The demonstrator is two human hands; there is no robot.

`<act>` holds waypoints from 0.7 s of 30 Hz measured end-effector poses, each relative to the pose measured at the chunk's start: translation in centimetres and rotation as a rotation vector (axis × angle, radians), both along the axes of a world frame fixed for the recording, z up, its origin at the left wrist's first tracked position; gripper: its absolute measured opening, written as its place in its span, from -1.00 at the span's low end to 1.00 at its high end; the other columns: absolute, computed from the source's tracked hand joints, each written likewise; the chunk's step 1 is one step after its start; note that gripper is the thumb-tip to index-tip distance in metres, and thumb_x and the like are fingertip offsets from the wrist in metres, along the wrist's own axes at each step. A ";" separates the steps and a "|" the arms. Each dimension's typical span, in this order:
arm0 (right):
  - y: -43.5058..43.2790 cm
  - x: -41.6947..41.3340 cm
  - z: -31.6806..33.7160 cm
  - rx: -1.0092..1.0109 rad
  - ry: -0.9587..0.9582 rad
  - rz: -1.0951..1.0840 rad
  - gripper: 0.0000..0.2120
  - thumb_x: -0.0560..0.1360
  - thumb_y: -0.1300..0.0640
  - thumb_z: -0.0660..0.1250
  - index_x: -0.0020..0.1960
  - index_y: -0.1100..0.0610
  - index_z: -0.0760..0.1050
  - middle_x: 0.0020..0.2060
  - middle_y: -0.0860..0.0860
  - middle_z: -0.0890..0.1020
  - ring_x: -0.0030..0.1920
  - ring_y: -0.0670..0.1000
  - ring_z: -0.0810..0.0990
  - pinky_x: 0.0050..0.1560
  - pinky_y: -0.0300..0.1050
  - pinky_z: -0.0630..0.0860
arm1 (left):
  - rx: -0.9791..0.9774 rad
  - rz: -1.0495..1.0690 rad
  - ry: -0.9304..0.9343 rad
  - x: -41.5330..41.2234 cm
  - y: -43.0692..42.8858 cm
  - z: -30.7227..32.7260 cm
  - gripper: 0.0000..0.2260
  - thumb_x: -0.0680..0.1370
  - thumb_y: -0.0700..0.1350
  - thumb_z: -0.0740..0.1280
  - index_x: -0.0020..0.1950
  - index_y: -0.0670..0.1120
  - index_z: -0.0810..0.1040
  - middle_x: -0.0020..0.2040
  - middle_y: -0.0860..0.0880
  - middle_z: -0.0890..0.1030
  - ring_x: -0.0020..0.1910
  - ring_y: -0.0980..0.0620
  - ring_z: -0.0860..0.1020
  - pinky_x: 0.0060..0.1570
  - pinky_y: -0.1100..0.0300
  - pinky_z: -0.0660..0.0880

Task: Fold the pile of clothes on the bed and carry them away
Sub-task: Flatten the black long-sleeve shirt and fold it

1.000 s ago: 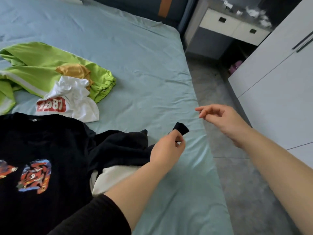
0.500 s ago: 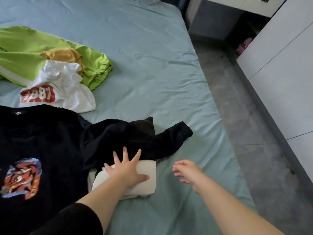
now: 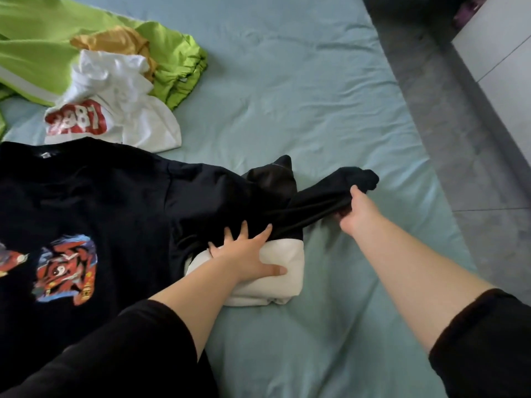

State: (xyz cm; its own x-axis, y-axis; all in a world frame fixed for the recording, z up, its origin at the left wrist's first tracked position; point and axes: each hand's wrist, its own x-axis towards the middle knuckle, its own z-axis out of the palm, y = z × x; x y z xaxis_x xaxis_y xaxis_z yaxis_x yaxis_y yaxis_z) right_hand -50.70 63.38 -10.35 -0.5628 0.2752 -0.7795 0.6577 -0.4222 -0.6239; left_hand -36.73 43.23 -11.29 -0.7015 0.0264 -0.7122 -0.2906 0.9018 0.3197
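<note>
The pale teal bed sheet [image 3: 287,81] ends at its right edge, which runs from 1 o'clock down to 4 o'clock. Beyond it lie the grey stone floor [image 3: 448,133] and a white cupboard front [image 3: 505,53]. Bare sheet lies open from 12 to 2 o'clock and again from 5 to 6 o'clock.

The black cotton T-shirt [image 3: 86,202] with a red-and-blue print lies flat at 9 o'clock. Its long black sleeve [image 3: 316,202] reaches toward 3 o'clock, stopping short of the bed's edge. The right hand [image 3: 356,211] has its fingers curled round that sleeve near the cuff. The left hand [image 3: 247,254] presses flat, fingers spread, on a folded white cloth bundle [image 3: 281,282] where the sleeve crosses it. This bundle may be a separate garment, though the overlap hides that.

At 10 o'clock a white shirt with a red number patch [image 3: 120,110] lies on a lime-green jacket [image 3: 43,53], with a mustard-yellow garment [image 3: 115,38] above it.

Half a second ago the right hand hovered empty near the bundle and the sleeve lay slack. Now it is gripped and drawn taut, while the left hand stays on the bundle.
</note>
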 end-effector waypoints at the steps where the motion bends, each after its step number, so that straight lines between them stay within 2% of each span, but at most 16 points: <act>1: 0.5 -0.1 1.7 -0.022 0.030 -0.024 -0.66 0.56 0.06 0.31 0.31 0.08 0.44 0.09 0.04 0.60 -0.06 0.08 0.61 -0.18 -0.01 0.57 | 0.012 0.004 -0.004 0.0 0.0 0.7 -0.06 0.29 0.51 0.28 0.47 0.40 -0.23 0.59 -0.03 -0.23 0.53 -0.30 -0.22 0.35 -0.47 -0.08; 3: 1.5 0.2 3.9 -0.097 0.065 -0.079 -0.65 0.57 0.22 0.27 0.35 0.14 0.40 0.07 0.05 0.58 -0.13 0.04 0.59 -0.30 -0.04 0.49 | 0.004 0.023 -0.001 0.5 0.1 1.5 -0.08 0.32 0.48 0.29 0.48 0.39 -0.22 0.60 -0.04 -0.19 0.54 -0.29 -0.20 0.36 -0.46 -0.06; 6: 2.8 0.8 8.7 -0.203 0.163 -0.093 -0.65 0.52 0.30 0.24 0.30 0.15 0.44 0.13 0.05 0.60 -0.07 0.02 0.62 -0.20 -0.09 0.55 | -0.033 0.121 0.135 1.0 1.7 4.5 -0.18 0.43 0.40 0.24 0.52 0.32 -0.20 0.60 -0.05 -0.09 0.56 -0.25 -0.09 0.38 -0.41 -0.07; 8: 3.2 1.1 12.3 -0.293 0.245 -0.022 -0.76 0.53 0.17 0.29 0.18 0.11 0.53 0.19 0.08 0.62 0.07 0.08 0.64 0.05 -0.03 0.56 | -0.043 0.169 0.286 0.9 3.6 7.0 -0.25 0.51 0.31 0.20 0.53 0.26 -0.21 0.60 -0.07 -0.09 0.56 -0.20 -0.10 0.42 -0.34 -0.11; 10: 3.4 1.6 15.7 -0.349 0.320 0.116 -0.74 0.55 -0.03 0.30 0.11 0.08 0.61 0.16 0.08 0.65 0.14 0.11 0.63 0.18 0.05 0.51 | -0.026 0.190 0.439 0.2 5.4 9.6 -0.26 0.55 0.22 0.20 0.54 0.22 -0.24 0.60 -0.08 -0.14 0.57 -0.13 -0.16 0.45 -0.27 -0.14; 12: 3.7 1.6 18.5 -0.280 0.369 0.198 -0.74 0.53 -0.08 0.32 0.13 0.02 0.61 0.08 0.02 0.69 0.10 0.04 0.66 0.08 0.03 0.55 | 0.010 0.195 0.582 -0.7 7.1 11.7 -0.23 0.55 0.16 0.22 0.54 0.19 -0.28 0.59 -0.06 -0.20 0.57 -0.07 -0.21 0.47 -0.21 -0.13; 14: 4.4 1.2 20.4 -0.153 0.425 0.236 -0.81 0.53 0.01 0.35 0.14 -0.03 0.56 0.02 -0.05 0.70 0.03 -0.06 0.67 -0.05 -0.03 0.59 | 0.049 0.165 0.682 -1.6 8.6 13.2 -0.19 0.55 0.12 0.24 0.52 0.19 -0.33 0.59 -0.03 -0.24 0.56 -0.05 -0.23 0.48 -0.16 -0.13; 16: 5.3 0.7 21.5 -0.063 0.473 0.247 -0.82 0.58 0.11 0.29 0.17 -0.02 0.52 0.07 -0.04 0.66 0.06 -0.06 0.63 -0.02 -0.03 0.56 | 0.069 0.091 0.647 -2.4 9.7 13.8 -0.20 0.54 0.11 0.25 0.53 0.20 -0.31 0.59 -0.02 -0.21 0.57 -0.06 -0.20 0.49 -0.12 -0.13; 19: 6.5 0.5 21.8 -0.070 0.445 0.204 -0.70 0.62 0.21 0.19 0.33 0.06 0.41 0.19 0.04 0.58 0.13 0.00 0.58 0.23 0.07 0.47 | 0.158 0.109 0.318 -3.1 10.5 14.1 -0.23 0.54 0.13 0.26 0.56 0.19 -0.21 0.60 -0.04 -0.14 0.57 -0.19 -0.12 0.49 -0.14 -0.06; 21: 7.0 1.0 22.0 -0.088 0.432 0.193 -0.66 0.61 0.22 0.19 0.38 0.11 0.38 0.22 0.07 0.57 0.13 0.02 0.59 0.30 0.08 0.43 | 0.214 0.208 0.330 -3.3 11.0 14.5 -0.22 0.54 0.12 0.27 0.57 0.14 -0.19 0.60 -0.07 -0.12 0.57 -0.17 -0.11 0.50 -0.11 -0.02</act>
State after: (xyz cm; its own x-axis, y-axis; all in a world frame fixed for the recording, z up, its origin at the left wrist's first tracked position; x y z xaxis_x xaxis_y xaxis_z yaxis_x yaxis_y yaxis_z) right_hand -49.71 70.40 11.65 -0.8745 0.0775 -0.4788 0.4178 -0.3810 -0.8248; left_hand -40.00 54.21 3.20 -0.8963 -0.0169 -0.4431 -0.3102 0.7379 0.5993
